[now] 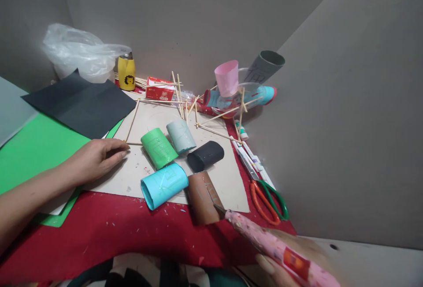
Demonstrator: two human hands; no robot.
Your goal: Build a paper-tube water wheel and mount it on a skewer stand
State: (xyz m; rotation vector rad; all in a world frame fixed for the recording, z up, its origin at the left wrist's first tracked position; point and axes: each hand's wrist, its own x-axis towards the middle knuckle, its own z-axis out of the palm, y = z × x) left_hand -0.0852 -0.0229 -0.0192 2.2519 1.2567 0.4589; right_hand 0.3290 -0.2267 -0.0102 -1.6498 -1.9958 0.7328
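Note:
My left hand (95, 158) rests on the beige cardboard sheet (228, 177), its fingertips pinched together on the end of a thin wooden stick (133, 143) that forms a corner of a stick frame. My right hand (280, 265) at the bottom right grips a pink glue gun (264, 238); its metal tip touches the brown paper tube (203, 199). Lying on the cardboard are a blue tube (164, 185), a green tube (158, 147), a pale grey-green tube (180, 136) and a black tube (205, 155).
Orange and green scissors (267, 199) and glue sticks lie to the right. Behind stand a pink cup (227, 78), a grey tube (266, 65), a yellow bottle (127, 72), a plastic bag (81, 53) and more sticks. Black paper (79, 104) and green paper (36, 146) lie left, on a red cloth (109, 229).

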